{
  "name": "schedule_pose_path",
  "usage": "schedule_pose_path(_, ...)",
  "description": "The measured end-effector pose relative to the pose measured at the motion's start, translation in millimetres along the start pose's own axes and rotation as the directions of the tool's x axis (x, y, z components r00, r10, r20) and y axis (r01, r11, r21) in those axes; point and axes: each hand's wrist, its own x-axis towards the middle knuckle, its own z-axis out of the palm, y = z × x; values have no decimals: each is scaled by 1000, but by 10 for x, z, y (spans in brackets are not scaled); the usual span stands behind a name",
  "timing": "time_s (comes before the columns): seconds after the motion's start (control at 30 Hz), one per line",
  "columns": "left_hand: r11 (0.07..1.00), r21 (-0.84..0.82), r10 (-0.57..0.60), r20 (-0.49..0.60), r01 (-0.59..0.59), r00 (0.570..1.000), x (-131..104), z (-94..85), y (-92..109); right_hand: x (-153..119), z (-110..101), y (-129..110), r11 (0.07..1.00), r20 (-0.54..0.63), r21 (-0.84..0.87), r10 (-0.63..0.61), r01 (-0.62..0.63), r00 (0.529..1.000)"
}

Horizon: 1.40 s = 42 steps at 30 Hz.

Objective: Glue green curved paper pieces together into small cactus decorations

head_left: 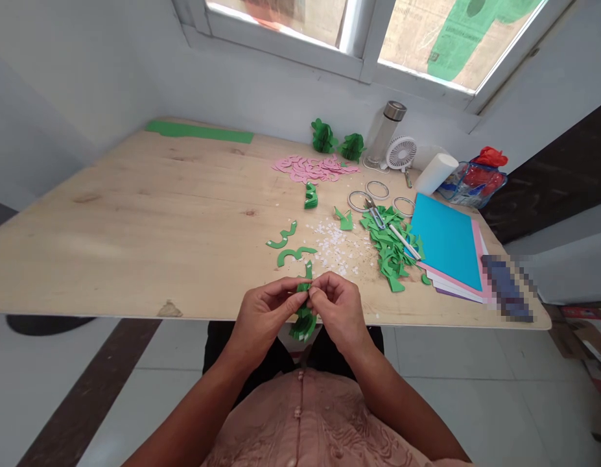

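Note:
At the front edge of the table, my left hand [270, 303] is closed on a stack of wavy green paper cutouts [304, 324], which hangs partly below the edge. My right hand [340, 306] pinches at the same stack from the other side, thumb and forefinger together; what exactly lies between those fingertips is hidden. Just beyond the hands lie two loose curved cutouts, a nearer green strip [293, 254] and a farther green strip [282, 237], with small white patches on the farther one. A small green paper stack [310, 196] stands behind them.
White paper bits [334, 245] and a heap of green scraps [390, 250] with scissors [375, 213] on it lie right of centre. Farther back are pink cutouts [314, 168], tape rolls [378, 189], a fan [401, 153] and a bottle [385, 133]. Coloured sheets [446, 237] lie right.

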Motion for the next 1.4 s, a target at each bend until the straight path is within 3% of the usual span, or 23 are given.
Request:
schedule_pose_path(0.37,999,-22,-29,26,30,999,0,18,1,-18,-2,-43,992,-18,-113,-59,57,998)
schedule_pose_path(0.87,997,-21,-68,20,69,997,-19,25,35,-40,-48,-44,995,34,-97,-18,21,999)
schedule_pose_path(1.03,999,-4,-49,-10,49,999,-18,37,41,-86,-65,-55,974,33,-204,-94,99,995)
schedule_pose_path(1.23,999,17,-33,-12,33,999,-21,54,79,-120,-61,-46,866,12,-439,-261,239,965)
schedule_pose_path(1.4,997,74,-5,-2,5,1000,-31,42,99,-129,-73,-46,799,42,-527,-315,289,948)
